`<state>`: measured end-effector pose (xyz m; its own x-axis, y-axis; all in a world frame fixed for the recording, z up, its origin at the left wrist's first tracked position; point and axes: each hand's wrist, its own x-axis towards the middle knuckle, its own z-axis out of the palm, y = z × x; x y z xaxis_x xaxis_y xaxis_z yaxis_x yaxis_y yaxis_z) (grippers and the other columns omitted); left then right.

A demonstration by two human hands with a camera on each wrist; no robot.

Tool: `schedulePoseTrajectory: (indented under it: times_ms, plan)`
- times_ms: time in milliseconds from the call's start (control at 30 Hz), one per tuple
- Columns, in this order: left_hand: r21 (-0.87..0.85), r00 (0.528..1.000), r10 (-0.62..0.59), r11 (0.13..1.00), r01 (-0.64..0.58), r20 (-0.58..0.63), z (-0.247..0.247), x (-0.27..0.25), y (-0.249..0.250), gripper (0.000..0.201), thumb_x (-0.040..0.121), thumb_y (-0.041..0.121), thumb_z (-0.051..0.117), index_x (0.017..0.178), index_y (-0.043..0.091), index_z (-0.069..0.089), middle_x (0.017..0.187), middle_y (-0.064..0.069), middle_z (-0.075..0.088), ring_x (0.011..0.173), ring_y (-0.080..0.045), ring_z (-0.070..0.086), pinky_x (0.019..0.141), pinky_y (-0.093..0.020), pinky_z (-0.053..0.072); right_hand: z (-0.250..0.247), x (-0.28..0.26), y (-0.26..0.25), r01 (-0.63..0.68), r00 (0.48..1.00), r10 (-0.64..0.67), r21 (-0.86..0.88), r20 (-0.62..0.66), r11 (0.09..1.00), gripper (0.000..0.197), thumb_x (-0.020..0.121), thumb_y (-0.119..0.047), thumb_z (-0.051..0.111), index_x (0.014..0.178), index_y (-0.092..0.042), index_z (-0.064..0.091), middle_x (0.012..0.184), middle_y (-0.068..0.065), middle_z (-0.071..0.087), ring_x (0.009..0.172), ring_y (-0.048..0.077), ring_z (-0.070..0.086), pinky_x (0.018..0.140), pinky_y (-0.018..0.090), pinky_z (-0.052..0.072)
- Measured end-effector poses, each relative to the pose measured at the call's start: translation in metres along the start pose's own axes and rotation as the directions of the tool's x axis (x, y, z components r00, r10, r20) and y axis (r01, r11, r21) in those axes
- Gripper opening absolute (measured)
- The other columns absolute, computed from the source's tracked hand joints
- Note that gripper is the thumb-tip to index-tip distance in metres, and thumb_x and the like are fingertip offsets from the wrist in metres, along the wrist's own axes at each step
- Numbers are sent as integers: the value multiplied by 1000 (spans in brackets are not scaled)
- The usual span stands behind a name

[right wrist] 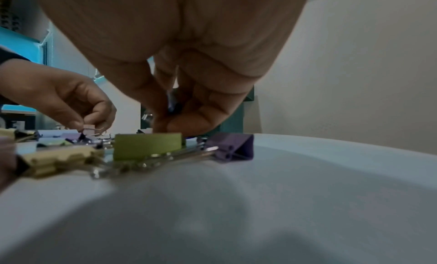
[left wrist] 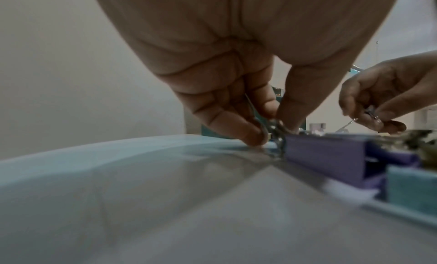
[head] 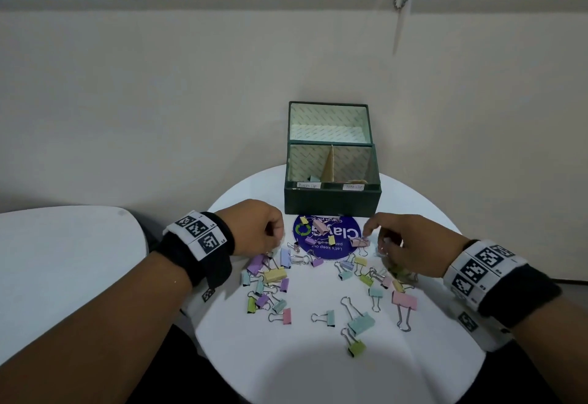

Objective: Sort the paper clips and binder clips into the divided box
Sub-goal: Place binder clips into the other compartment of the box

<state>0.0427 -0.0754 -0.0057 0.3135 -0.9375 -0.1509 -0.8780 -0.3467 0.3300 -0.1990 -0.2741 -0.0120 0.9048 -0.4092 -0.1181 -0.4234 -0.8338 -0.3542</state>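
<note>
Many pastel binder clips (head: 275, 274) lie scattered on the round white table (head: 318, 372). The dark green divided box (head: 332, 201) stands at the table's far edge, lid open against the wall, with a cardboard divider (head: 329, 165) inside. A bluish clip (head: 313, 178) lies in its left compartment. My left hand (head: 276, 243) is curled at the left of the pile; in the left wrist view its fingertips (left wrist: 256, 137) pinch the wire of a small clip (left wrist: 275, 131) beside a purple binder clip (left wrist: 324, 152). My right hand (head: 378, 238) hovers by a pink binder clip (head: 359, 241) and pinches a small metal clip (left wrist: 372, 113).
A round blue sticker (head: 327, 238) lies under some clips in front of the box. A second white surface (head: 63, 260) sits to the left. The beige wall rises right behind the box. Large clips, such as a green one (right wrist: 147, 145), lie near the table's front.
</note>
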Motion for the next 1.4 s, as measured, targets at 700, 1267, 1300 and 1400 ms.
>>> schedulePoseTrajectory:
  times_ms: [700,1267,1300,1400]
  plan:
    - [72,993,108,992,-104,-52,1,3,16,11,89,35,70,93,27,66,96,12,60,88,-8,58,79,-26,50,4,11,-34,85,989,-81,-23,124,996,34,90,-54,64,119,-38,70,116,-13,58,110,10,54,88,30,54]
    - [356,949,235,886,-298,211,3,10,62,29,91,46,62,118,37,66,115,7,55,108,-17,56,87,-32,51,-39,49,-50,38,995,-14,252,-97,967,17,86,-24,77,84,-19,61,73,-8,60,65,8,53,64,20,42]
    - [354,952,219,891,-284,213,1,12,64,25,91,45,62,114,36,66,112,7,55,104,-16,56,85,-33,52,-44,56,-51,40,989,0,264,-147,964,17,86,-24,77,85,-17,61,75,-8,60,66,8,54,64,21,42]
    - [264,971,203,937,-230,125,-18,16,66,16,90,42,64,102,31,65,100,9,57,89,-11,56,79,-28,52,-55,82,-60,49,964,31,290,-265,956,19,89,-23,74,81,-20,57,75,-8,59,64,7,54,62,21,41]
